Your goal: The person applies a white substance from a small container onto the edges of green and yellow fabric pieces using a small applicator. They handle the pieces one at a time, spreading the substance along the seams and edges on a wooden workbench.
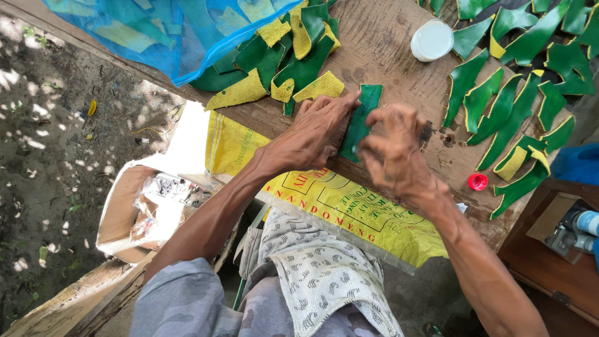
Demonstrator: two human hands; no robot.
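A green leather-like cut piece [363, 115] lies on the worn wooden bench [387, 56]. My left hand [315, 128] presses flat on its left side with fingers stretched out. My right hand [393, 150] is curled over its lower right edge, fingertips touching it. Whether the right hand holds a small tool is hidden. A heap of green and yellow pieces [287, 62] lies just beyond my left hand.
Several green pieces with yellow edges [505, 106] are spread at the right. A white round tub [432, 40] and a red cap [478, 181] sit on the bench. A blue mesh bag [162, 31] lies top left. A yellow sack [349, 212] hangs over the front edge.
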